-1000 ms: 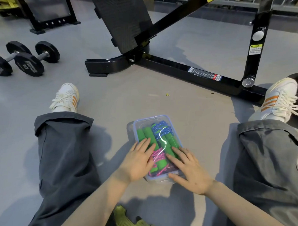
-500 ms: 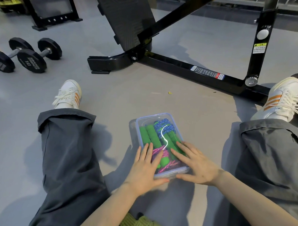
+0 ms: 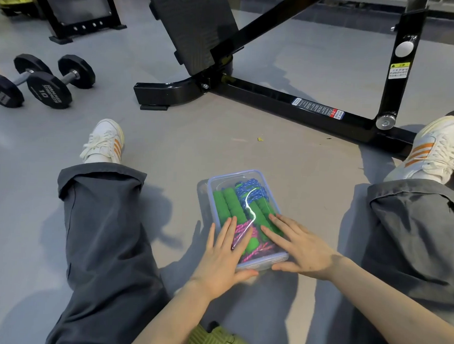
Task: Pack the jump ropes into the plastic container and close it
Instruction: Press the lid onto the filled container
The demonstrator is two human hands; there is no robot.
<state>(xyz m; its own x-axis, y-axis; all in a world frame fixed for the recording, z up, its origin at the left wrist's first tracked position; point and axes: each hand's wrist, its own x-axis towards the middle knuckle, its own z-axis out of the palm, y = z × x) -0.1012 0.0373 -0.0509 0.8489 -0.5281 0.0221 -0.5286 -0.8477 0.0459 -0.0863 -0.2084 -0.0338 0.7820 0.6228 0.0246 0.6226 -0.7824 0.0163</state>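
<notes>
A clear plastic container point(image 3: 221, 180) with a transparent lid lies on the grey floor between my legs. Inside it are jump ropes point(image 3: 236, 206) with green foam handles, one with blue cord at the far end, one with pink cord at the near end. My left hand point(image 3: 223, 257) lies flat on the lid's near left part, fingers straight, thumb along the near edge. My right hand point(image 3: 299, 246) presses flat on the near right part, thumb against the near edge.
My legs in grey trousers point(image 3: 106, 231) and white shoes point(image 3: 105, 140) flank the container. A black gym machine frame point(image 3: 283, 101) crosses the floor beyond it. Dumbbells point(image 3: 46, 82) lie far left. A green ribbed object point(image 3: 217, 340) sits near my lap.
Both hands have slid toward the container's near end, thumbs now at its near edge. The view has shifted slightly; the container stays in place.
</notes>
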